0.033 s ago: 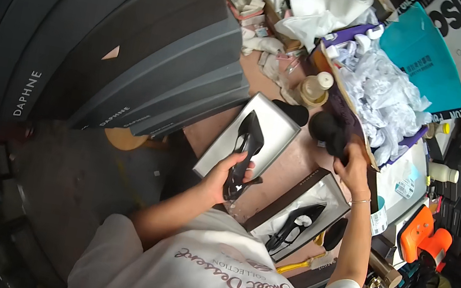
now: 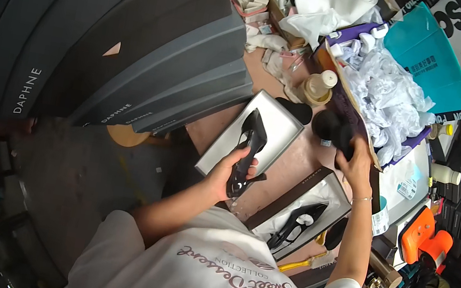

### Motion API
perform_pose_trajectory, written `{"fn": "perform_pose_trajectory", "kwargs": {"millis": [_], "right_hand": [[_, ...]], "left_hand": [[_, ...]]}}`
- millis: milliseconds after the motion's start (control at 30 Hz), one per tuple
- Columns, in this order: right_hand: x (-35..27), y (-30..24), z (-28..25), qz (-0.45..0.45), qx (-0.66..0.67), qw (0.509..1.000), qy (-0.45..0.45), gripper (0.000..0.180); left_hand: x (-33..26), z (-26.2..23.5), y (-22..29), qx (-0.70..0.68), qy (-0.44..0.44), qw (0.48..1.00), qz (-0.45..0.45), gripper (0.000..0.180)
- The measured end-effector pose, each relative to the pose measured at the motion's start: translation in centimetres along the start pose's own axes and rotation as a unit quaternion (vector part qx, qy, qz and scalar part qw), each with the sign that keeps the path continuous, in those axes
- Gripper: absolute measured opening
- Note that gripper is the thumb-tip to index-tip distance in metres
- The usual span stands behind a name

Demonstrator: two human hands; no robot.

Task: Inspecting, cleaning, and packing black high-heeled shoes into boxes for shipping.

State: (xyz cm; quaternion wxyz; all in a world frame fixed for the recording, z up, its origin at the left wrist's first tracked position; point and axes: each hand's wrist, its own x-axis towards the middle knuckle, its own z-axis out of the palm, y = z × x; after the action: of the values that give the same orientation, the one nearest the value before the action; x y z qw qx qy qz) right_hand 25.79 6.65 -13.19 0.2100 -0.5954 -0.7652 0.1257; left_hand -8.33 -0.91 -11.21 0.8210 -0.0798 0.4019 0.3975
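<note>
Head view: I see the left hand [image 2: 222, 175] clasping a black shoe [image 2: 254, 140] lengthwise, pointing forward, the right hand's [image 2: 357, 167] hold unclear.

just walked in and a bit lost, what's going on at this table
Someone in a white shirt is working at a cluttered table. The left hand holds a black shoe, seen over an open pale box. The right hand is at a rounded black object beside a carton of crumpled whitish plastic; how firm its grip is, I can't tell. A second shoe lies in another open box with white paper.
</note>
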Motion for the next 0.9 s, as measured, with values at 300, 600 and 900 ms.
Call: {"fn": "perform_pose_trajectory", "kwargs": {"millis": [300,600,900], "right_hand": [[1.1,-3.0,4.4,0.094,0.018,0.995,0.018,0.037],[-11.6,-24.8,-0.3,-0.022,0.124,0.992,0.019,0.048],[-12.9,-27.3,-2.1,-0.099,0.143,0.978,0.114,0.052]], "left_hand": [[0.1,2.7,0.0,0.010,0.029,0.996,0.078,0.025],[-1.9,3.7,-3.5,0.069,-0.041,0.995,0.066,0.025],[-4.8,3.7,-3.9,0.050,-0.141,0.988,-0.034,0.035]]}}
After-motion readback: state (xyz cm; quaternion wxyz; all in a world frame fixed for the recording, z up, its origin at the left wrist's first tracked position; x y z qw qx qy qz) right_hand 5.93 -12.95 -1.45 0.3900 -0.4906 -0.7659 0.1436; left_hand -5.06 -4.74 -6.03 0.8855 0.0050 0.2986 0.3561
